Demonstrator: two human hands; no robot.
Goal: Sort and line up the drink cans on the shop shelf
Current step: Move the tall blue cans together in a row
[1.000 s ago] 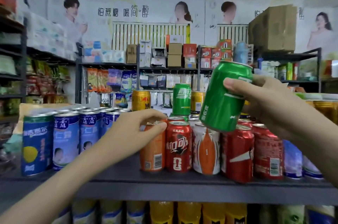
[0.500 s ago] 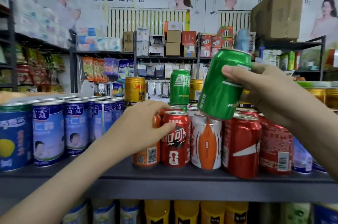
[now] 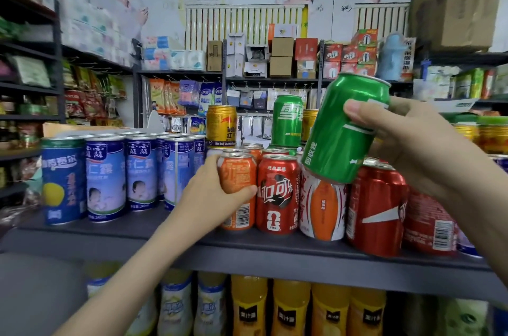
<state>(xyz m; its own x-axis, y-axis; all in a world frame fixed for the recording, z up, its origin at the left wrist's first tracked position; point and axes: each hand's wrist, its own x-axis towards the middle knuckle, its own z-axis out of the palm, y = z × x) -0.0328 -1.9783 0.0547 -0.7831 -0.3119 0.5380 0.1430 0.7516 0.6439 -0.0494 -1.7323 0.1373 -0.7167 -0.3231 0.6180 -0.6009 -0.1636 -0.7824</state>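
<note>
head view: the right hand [image 3: 409,143] holds a green can [image 3: 341,138] tilted in the air above the front row, thumb across its label and fingers curled behind. the left hand [image 3: 214,198] wraps round the orange can [image 3: 239,173], which stands near the shelf [image 3: 247,256] edge, touching the red can [image 3: 277,195] beside it. both cans look like smooth, rigid metal, probably full and fairly heavy. a mid-body wrap suits the slick wall, and hard squeezing could dent it.

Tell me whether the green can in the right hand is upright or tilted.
Tilted: the right hand grips the green can off the shelf, its top leaning to the right.
</note>
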